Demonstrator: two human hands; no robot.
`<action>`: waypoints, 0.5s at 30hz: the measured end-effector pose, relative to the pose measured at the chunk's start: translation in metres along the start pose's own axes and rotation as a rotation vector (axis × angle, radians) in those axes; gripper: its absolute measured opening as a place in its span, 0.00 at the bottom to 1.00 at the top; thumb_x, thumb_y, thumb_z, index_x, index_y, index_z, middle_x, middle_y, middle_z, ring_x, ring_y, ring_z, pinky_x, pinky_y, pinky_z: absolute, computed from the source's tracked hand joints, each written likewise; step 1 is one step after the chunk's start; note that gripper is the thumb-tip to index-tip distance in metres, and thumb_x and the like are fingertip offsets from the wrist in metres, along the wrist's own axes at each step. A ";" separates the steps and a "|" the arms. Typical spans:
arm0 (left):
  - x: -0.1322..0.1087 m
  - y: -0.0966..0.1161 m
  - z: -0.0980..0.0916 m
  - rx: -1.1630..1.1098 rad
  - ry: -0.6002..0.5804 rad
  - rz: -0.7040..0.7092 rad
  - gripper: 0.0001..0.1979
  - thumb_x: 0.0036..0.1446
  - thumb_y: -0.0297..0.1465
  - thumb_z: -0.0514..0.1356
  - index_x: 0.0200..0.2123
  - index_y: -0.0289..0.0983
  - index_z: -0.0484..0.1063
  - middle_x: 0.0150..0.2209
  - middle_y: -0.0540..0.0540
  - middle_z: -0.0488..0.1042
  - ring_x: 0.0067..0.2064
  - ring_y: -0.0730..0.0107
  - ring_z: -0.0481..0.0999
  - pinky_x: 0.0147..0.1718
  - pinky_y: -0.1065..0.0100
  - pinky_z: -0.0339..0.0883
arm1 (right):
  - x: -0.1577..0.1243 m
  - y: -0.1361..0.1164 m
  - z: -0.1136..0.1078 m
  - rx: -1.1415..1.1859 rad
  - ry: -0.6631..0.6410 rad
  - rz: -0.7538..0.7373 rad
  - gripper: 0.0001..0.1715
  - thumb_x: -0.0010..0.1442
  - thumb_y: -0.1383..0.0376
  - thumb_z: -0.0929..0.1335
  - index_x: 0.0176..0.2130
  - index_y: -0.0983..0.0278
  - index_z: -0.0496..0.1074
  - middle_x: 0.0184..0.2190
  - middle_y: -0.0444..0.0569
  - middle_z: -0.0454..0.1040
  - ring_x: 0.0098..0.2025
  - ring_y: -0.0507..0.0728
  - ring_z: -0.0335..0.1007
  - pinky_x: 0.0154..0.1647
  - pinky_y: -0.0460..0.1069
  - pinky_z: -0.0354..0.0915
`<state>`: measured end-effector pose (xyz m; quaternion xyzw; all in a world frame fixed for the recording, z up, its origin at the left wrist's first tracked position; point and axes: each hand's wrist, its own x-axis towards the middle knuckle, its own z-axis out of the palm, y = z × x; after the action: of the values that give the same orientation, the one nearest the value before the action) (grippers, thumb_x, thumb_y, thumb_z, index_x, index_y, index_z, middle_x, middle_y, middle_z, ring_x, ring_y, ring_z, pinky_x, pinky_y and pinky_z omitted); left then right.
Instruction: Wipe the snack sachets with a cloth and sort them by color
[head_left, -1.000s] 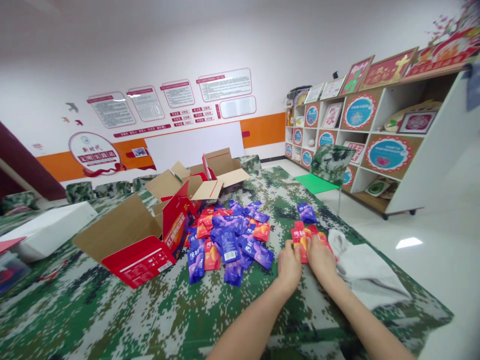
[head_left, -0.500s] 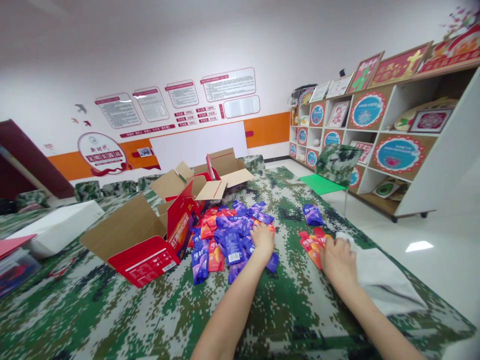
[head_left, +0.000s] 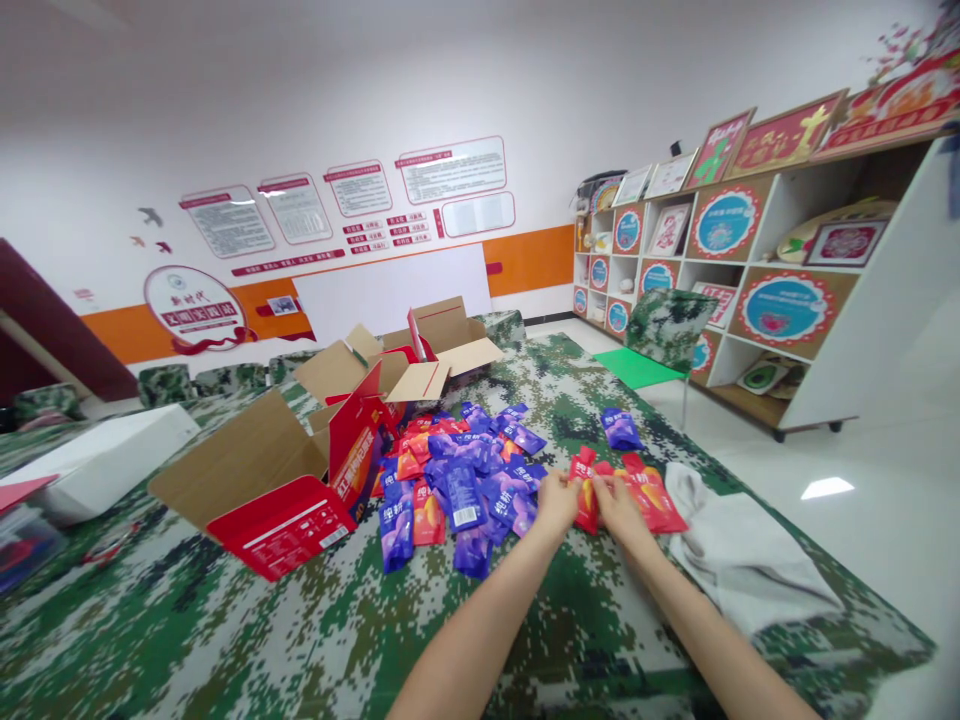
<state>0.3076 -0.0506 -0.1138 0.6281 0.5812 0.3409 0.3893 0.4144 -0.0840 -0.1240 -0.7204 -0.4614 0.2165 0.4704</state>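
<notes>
A red pouch [head_left: 583, 468] with orange pictures on it is pinched between my two hands just above the table. My left hand [head_left: 557, 503] has its fingers closed at the pouch's left edge. My right hand [head_left: 619, 512] grips its right side, fingers together. Right behind that hand lie other red pouches [head_left: 654, 497], overlapping. A single purple pouch [head_left: 621, 430] lies farther back. To the left spreads a loose pile of purple pouches [head_left: 463, 490] and red pouches [head_left: 428, 515], several of each.
Open red cardboard boxes [head_left: 281, 525] stand left of and behind the pile. A white cloth [head_left: 750, 560] lies near the right edge of the camouflage-covered table [head_left: 300, 640]. At far left are a white box [head_left: 112, 455] and a clear plastic bin [head_left: 26, 540]. A green-seated chair [head_left: 637, 368] stands beyond.
My left hand has moved right from the pile with a red pouch. My right hand has left the cloth's edge and come left to meet it, baring the other red pouches.
</notes>
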 end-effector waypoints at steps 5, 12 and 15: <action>-0.035 0.013 0.014 -0.178 0.036 0.077 0.09 0.57 0.32 0.49 0.35 0.35 0.66 0.35 0.45 0.72 0.36 0.71 0.70 0.35 0.72 0.61 | 0.000 -0.004 -0.007 -0.033 0.013 0.014 0.27 0.58 0.54 0.51 0.31 0.67 0.69 0.35 0.59 0.75 0.38 0.59 0.70 0.40 0.50 0.64; -0.055 0.040 0.019 -0.049 0.121 0.064 0.17 0.61 0.37 0.40 0.38 0.35 0.64 0.32 0.42 0.73 0.33 0.68 0.71 0.33 0.70 0.60 | -0.007 -0.008 -0.017 -0.286 0.043 -0.001 0.29 0.61 0.57 0.50 0.37 0.71 0.70 0.36 0.64 0.73 0.39 0.63 0.70 0.39 0.54 0.61; -0.051 0.037 0.024 0.048 0.095 0.033 0.18 0.62 0.35 0.38 0.38 0.35 0.64 0.33 0.42 0.74 0.33 0.67 0.72 0.33 0.69 0.61 | -0.009 -0.009 -0.019 -0.489 0.036 -0.016 0.29 0.62 0.58 0.49 0.38 0.71 0.69 0.32 0.63 0.74 0.34 0.62 0.72 0.36 0.53 0.61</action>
<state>0.3413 -0.1045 -0.0910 0.6300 0.5965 0.3627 0.3403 0.4199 -0.0998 -0.1081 -0.8128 -0.4974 0.0818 0.2920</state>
